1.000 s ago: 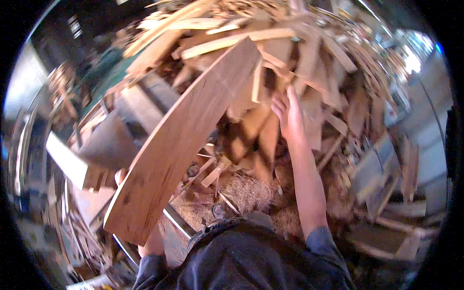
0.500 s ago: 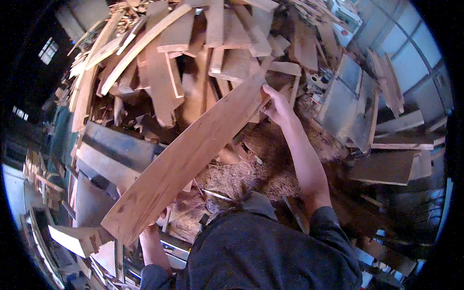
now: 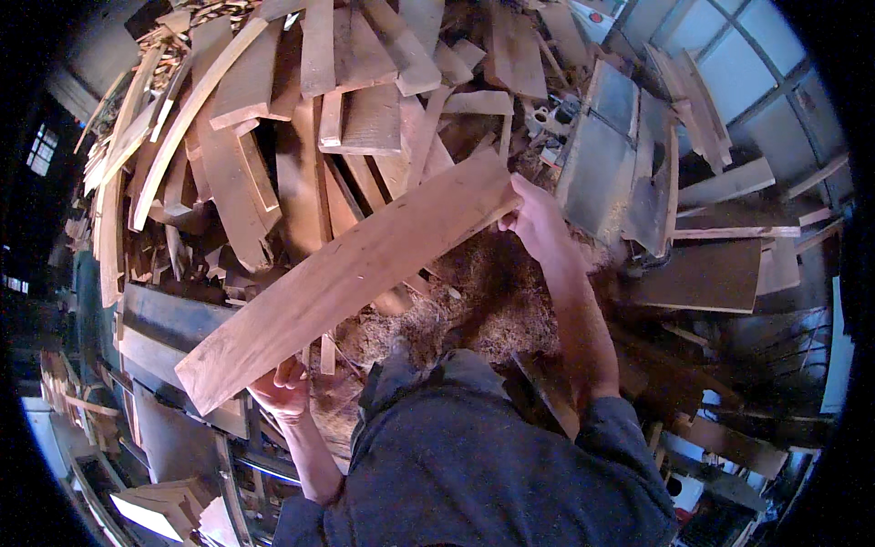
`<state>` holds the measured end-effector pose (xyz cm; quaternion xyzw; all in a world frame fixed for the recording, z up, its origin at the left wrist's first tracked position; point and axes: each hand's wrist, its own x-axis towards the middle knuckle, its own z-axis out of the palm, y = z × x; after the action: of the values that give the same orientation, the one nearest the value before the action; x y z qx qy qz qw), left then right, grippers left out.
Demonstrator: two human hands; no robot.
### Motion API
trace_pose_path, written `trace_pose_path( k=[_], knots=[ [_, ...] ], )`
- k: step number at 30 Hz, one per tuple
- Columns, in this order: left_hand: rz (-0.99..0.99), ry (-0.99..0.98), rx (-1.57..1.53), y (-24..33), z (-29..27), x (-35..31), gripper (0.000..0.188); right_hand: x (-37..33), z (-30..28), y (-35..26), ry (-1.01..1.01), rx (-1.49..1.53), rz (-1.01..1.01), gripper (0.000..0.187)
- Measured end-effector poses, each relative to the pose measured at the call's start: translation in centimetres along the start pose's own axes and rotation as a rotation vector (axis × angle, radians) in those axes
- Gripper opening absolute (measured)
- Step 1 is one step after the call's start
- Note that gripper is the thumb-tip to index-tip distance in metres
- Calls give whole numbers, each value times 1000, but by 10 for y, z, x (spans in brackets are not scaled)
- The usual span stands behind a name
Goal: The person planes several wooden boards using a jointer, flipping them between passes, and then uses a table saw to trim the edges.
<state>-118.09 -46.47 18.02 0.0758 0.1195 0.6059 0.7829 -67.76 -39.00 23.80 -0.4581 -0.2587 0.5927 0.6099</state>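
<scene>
Across left grip (image 3: 284, 394) and right grip (image 3: 536, 217) — a plank (image 3: 351, 276) slants.

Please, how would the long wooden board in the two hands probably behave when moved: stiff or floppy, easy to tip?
The board is probably stiff: it spans the left hand and the right hand without visible sag. Being long, it may tip if one hand releases it. Its broad flat face suggests it would hardly roll.
</scene>
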Motion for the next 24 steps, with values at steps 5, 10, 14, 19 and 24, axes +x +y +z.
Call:
trace_pose_path(
  k=[5,10,14,19,24],
  knots=[
    [-49,12,56,15,-5,33,63,-40,5,1,119,-52,-60,34],
    [-158,-23,1,14,24,77,60,-64,-25,22,147,-211,-297,38],
    [-226,-68,61,29,31,105,55,-89,24,7,257,-510,-268,47],
    [-359,-9,47,16,21,130,59,-124,-12,44,399,128,-151,55],
    [-513,137,122,-22,48,153,66,-194,-31,75,539,-19,-65,68]
  ],
)
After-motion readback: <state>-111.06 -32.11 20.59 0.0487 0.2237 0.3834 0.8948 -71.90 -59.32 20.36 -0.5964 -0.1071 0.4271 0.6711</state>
